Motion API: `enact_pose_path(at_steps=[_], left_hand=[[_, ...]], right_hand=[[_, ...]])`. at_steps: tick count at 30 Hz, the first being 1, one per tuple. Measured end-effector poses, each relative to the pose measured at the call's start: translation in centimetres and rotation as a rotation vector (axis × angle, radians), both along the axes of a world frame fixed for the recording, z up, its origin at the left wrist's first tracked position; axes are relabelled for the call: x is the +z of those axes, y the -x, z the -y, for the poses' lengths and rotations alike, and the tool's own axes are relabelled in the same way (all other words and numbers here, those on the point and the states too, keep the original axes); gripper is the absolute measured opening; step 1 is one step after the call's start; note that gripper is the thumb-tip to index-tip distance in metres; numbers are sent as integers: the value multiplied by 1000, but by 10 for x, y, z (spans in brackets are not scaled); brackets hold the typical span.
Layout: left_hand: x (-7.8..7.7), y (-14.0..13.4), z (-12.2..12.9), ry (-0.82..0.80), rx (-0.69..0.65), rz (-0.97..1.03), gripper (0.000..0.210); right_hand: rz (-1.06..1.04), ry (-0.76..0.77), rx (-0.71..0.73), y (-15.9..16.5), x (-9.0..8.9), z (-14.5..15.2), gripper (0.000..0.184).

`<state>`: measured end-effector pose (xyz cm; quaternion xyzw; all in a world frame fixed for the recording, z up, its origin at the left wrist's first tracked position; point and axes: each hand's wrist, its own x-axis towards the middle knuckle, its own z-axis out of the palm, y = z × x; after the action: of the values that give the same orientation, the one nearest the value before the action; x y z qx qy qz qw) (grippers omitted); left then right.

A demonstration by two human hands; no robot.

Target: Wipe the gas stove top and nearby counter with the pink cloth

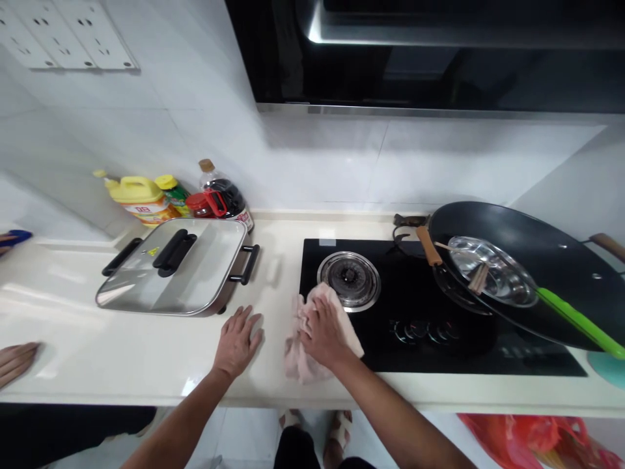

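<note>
My right hand (325, 332) presses a crumpled pale pink cloth (303, 365), its fingers bent into the folds. The cloth lies across the left edge of the black glass stove (381, 355), partly on the counter, just below the left round burner (349, 280). Flat on the white counter (266, 352) rests my left hand (237, 345), fingers spread and holding nothing. Beyond it, up and to the left, stands a rectangular electric pan (209, 303) with a glass lid and black handles.
A large wok (498, 221) holding metal bowls and a green-handled utensil covers the stove's right side. Sauce and oil bottles (229, 195) line the wall. Another person's hand (17, 361) rests at far left; a blue cloth (18, 238) is behind. The range hood (415, 71) overhangs.
</note>
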<state>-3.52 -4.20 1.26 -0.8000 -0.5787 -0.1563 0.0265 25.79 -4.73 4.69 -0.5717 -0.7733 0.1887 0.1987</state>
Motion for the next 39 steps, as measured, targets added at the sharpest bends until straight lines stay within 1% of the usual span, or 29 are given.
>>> enact_pose_path(at_steps=[2,4,7,9,10,11,14,17,20,22,24,26,28,31,34,36,37,39], left_hand=[[-1,1,-1,-12,0,-10,41],[-1,1,-1,-19,-1,-20,42],[-2,3,-2,-9,-4,-20,44],[-3,3,-3,0,1,-14,45],[-3,4,-3,4,4,-11,45],[-3,4,-3,6,7,-8,45],[-3,5,-4,9,6,-3,45],[-3,5,-4,-1,8,-11,45],[-5,7,-4,-16,11,-23,44],[-6,8,-5,-25,9,-30,43],[-7,9,-5,-30,6,-33,43],[-8,10,-5,-27,3,-36,44],[-8,10,-5,-21,-1,-46,45],[-7,10,-5,-17,1,-64,47],[-7,10,-4,-25,4,-74,47],[-8,11,-4,-35,1,-82,47],[-8,11,-4,-41,-2,-85,47],[-8,11,-3,-62,-17,-89,45]], right_hand=[[-28,0,49,14,5,-14,50],[-54,-18,96,21,5,-14,45],[-74,-74,212,16,-7,9,36],[-77,-100,239,0,-19,31,38],[-80,-104,202,-11,-26,40,40],[-85,-104,134,-23,-32,48,42],[-105,-105,-129,-66,-44,54,43],[-148,-161,-356,-101,-41,37,42],[-95,-169,-560,-117,-34,20,43],[-11,-121,-618,-118,-34,18,49],[35,-86,-626,-115,-42,24,57],[27,-112,-634,-111,-52,30,60],[-3,-168,-669,-110,-60,27,58],[-36,-179,-783,-121,-58,-2,53],[-76,-110,-978,-143,-49,-41,53],[-90,-63,-1067,-160,-45,-62,56],[-79,-47,-1084,-167,-45,-71,57],[-34,-37,-1059,-181,-44,-86,58]])
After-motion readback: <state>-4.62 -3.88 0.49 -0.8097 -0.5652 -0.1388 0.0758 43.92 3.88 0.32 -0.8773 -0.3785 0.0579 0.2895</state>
